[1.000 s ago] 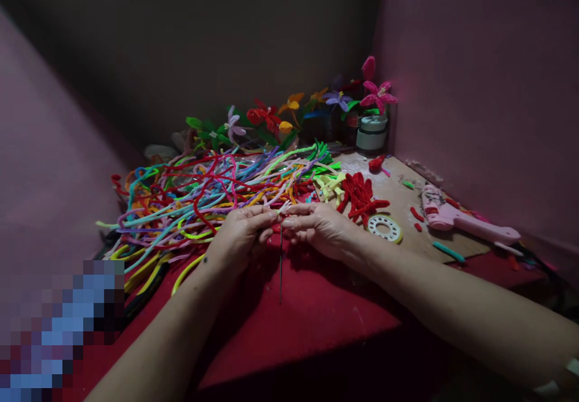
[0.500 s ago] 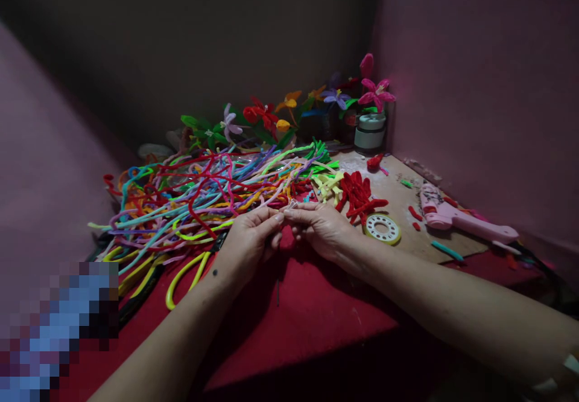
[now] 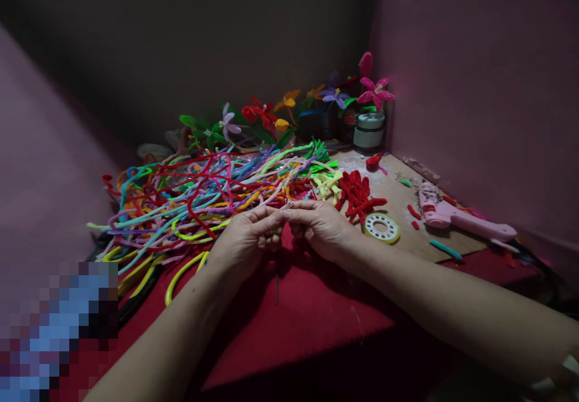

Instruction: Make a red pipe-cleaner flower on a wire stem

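left hand [image 3: 246, 239] and right hand [image 3: 321, 227] meet fingertip to fingertip low over the red cloth [image 3: 316, 311], both pinched shut on the upper end of a thin dark stem [image 3: 277, 284], which hangs straight down from between them towards the cloth; something red sits between the thumbs at the top of the stem, perhaps a bit of fuzzy wire, but the light is too dim to tell. just beyond the hands lies a wide tangle of pipe cleaners [image 3: 203, 197] in many colours, its near strands close to the left knuckles. to the right of the tangle, on a wooden board [image 3: 407, 251], lie a bunch of pale yellow pieces [image 3: 328, 185] and, touching them, a cluster of red petals [image 3: 359, 194]. a tape roll [image 3: 382, 228] lies flat on the board just beside the right wrist, and a pink glue gun [image 3: 456, 221] rests further right, near the wall. at the back corner finished flowers [image 3: 262, 115] stand in a row, with a pink flower [image 3: 373, 91] above a small jar [image 3: 370, 130]
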`<state>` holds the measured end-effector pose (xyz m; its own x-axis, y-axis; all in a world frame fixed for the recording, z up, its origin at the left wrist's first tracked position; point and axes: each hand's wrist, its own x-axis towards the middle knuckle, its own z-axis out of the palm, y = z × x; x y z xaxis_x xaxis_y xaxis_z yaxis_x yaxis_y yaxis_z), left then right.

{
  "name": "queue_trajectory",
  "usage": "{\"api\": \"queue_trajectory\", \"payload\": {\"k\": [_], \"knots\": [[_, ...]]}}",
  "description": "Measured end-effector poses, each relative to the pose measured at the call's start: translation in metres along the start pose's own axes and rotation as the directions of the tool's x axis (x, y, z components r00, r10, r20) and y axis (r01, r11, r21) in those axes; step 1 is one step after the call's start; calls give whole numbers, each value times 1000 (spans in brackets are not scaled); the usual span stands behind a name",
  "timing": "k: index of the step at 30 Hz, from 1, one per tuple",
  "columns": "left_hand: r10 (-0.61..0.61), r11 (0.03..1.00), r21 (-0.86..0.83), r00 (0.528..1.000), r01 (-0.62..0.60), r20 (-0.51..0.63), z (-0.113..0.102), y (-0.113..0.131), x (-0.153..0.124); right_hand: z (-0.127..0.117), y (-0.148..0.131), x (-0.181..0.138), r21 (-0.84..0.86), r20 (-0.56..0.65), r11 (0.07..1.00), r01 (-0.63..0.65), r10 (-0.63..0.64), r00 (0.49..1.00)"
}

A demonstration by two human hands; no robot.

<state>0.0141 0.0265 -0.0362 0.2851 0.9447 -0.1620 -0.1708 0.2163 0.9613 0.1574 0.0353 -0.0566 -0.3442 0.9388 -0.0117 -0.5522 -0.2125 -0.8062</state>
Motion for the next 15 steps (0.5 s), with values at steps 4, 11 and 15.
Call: {"api": "queue_trajectory", "payload": {"k": [4, 11, 15], "knots": [[-56, 997, -55, 998, 58, 42, -1, 1, 1, 0, 1, -1, 31, 37, 999, 23, -24, 999], [-110, 986, -110, 982, 127, 152, -3, 2, -1, 1, 2, 1, 71, 35, 997, 4, -6, 999], [-100, 990, -84, 984, 113, 151, -5, 2, -1, 3, 1, 0, 106, 57, 994, 35, -42, 997]]}}
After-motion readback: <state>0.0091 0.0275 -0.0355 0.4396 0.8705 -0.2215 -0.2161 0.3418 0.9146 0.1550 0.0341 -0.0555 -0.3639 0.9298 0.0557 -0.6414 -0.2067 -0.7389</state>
